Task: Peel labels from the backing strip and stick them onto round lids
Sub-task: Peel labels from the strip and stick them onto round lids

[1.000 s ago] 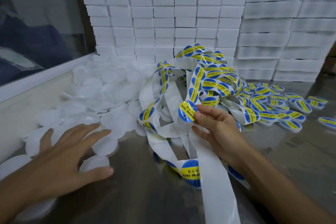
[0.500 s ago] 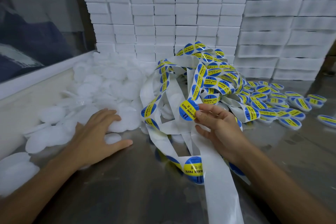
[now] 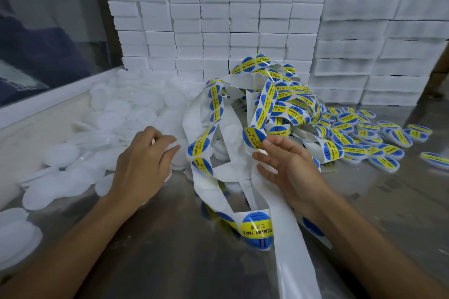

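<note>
A tangled white backing strip (image 3: 286, 245) carrying round blue-and-yellow labels lies heaped in the middle of the metal table. My right hand (image 3: 289, 167) pinches one peeled label (image 3: 252, 138) between thumb and fingertips, just above the strip. To the left spreads a pile of plain white round lids (image 3: 121, 114). My left hand (image 3: 143, 160) rests on the pile's near edge, its fingers curled around one white lid (image 3: 176, 153). Labelled lids (image 3: 364, 138) lie scattered at the right.
Stacks of white boxes (image 3: 218, 19) wall off the back and right of the table. A white ledge (image 3: 48, 102) under a glass pane runs along the left. Bare metal tabletop (image 3: 184, 262) shows in front between my arms.
My left hand has moved forward and to the right across the lid pile and closed its fingers on a lid. My right hand keeps hold of the peeled label, almost in place.
</note>
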Available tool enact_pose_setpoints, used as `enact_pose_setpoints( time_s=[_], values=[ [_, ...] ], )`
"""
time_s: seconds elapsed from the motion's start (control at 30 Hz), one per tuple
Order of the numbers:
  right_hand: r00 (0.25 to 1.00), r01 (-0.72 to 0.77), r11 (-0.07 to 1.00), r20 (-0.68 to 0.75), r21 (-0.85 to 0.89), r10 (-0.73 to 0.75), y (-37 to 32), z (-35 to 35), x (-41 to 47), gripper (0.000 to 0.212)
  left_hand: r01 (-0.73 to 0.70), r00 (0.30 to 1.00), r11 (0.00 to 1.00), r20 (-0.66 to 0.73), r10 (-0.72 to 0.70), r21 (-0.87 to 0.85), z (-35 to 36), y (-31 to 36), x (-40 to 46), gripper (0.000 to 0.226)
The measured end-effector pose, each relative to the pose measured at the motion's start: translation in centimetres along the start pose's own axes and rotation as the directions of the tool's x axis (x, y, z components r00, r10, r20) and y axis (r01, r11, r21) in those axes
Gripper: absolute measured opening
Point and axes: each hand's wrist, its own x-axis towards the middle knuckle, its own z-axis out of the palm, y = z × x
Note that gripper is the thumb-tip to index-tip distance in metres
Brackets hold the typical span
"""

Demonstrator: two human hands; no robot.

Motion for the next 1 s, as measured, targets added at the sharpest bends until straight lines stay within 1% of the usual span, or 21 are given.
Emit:
enact_pose_setpoints(
  time_s=[0.07,0.13,0.17,0.2,0.23,0.27,0.3,0.33,0.43,0.53,0.7,0.8,0.87,1.0],
  values=[
    [1.000,0.006,1.000,-0.004,0.013,-0.006,0.0,0.0,0.0,0.005,0.104,0.991,0.969,-0.064,-0.121,-0.225,-0.4,1.0,0.7,0.023],
    [1.000,0.012,1.000,-0.007,0.029,-0.012,-0.1,0.0,-0.1,0.005,0.186,0.959,0.881,-0.116,-0.260,-0.434,-0.8,2.5,1.5,0.015],
    [1.000,0.013,0.999,-0.009,0.036,-0.013,-0.1,0.1,-0.1,0.005,0.217,0.943,0.831,-0.110,-0.314,-0.513,-0.9,3.3,1.9,0.011],
    [1.000,0.015,0.999,-0.012,0.040,-0.015,-0.1,0.1,-0.1,0.009,0.244,0.933,0.767,-0.071,-0.352,-0.593,-0.9,4.2,2.4,0.009],
    [1.000,0.018,0.999,-0.017,0.039,-0.017,-0.1,0.1,-0.1,0.012,0.275,0.924,0.676,-0.007,-0.383,-0.684,-0.9,5.3,2.9,0.009],
    [1.000,0.021,0.999,-0.022,0.037,-0.020,-0.1,0.1,-0.1,0.013,0.303,0.913,0.565,0.064,-0.403,-0.767,-0.8,6.3,3.4,0.015],
    [0.999,0.023,0.999,-0.026,0.036,-0.022,-0.2,0.2,-0.1,0.010,0.326,0.901,0.456,0.126,-0.416,-0.828,-0.6,7.3,3.8,0.021],
    [0.999,0.024,0.999,-0.028,0.039,-0.022,-0.2,0.2,-0.1,0.006,0.345,0.888,0.372,0.172,-0.426,-0.862,-0.5,8.2,4.3,0.024],
    [0.999,0.028,0.998,-0.030,0.060,-0.026,-0.3,0.2,-0.2,0.004,0.397,0.840,0.226,0.253,-0.480,-0.889,-0.1,10.2,4.9,0.023],
    [0.999,0.037,0.996,-0.030,0.082,-0.034,-0.5,0.1,-0.3,0.005,0.440,0.781,0.076,0.340,-0.524,-0.895,0.5,10.6,4.3,0.022],
    [0.997,0.073,0.990,-0.018,0.117,-0.072,-0.9,0.2,-0.5,0.008,0.505,0.703,-0.137,0.498,-0.507,-0.852,0.5,9.9,3.0,0.027],
    [0.996,0.086,0.990,-0.024,0.112,-0.084,-0.9,0.4,-0.6,0.013,0.521,0.669,-0.268,0.583,-0.461,-0.810,0.2,10.1,2.7,0.028],
    [0.995,0.091,0.992,-0.038,0.091,-0.088,-0.8,0.5,-0.6,0.018,0.518,0.667,-0.310,0.603,-0.437,-0.797,0.1,10.1,2.6,0.033],
    [0.994,0.095,0.994,-0.067,0.048,-0.091,-0.8,0.5,-0.7,0.027,0.554,0.679,-0.275,0.618,-0.396,-0.786,0.1,10.1,2.5,0.042]
  ],
)
